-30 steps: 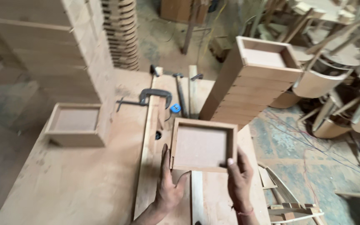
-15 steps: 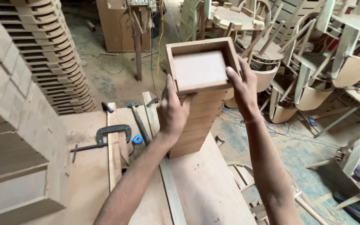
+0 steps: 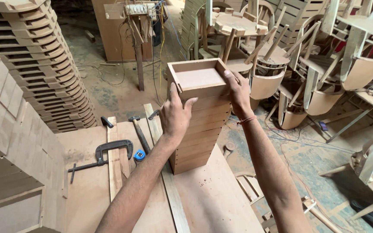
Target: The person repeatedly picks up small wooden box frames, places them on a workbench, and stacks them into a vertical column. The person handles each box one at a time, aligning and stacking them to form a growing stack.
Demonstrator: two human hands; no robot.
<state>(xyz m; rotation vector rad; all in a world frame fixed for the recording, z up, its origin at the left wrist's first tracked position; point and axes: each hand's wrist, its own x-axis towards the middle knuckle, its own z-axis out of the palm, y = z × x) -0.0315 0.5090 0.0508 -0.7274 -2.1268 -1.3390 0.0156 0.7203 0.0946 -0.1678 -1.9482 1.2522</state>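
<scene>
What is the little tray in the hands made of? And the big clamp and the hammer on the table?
The tray looks like raw, unpainted fibreboard or wood: flat tan, matte, no shine. Both the left hand and the right hand hold it on a stack of trays. The clamp looks like dark, dull metal. The hammer seems to have a dark metal head; its handle is hard to tell.

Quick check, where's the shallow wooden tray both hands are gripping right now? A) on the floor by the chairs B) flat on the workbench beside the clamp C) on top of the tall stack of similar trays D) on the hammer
C: the left hand and right hand grip the wooden tray sitting atop the tray stack, well above the workbench and the clamp.
</scene>
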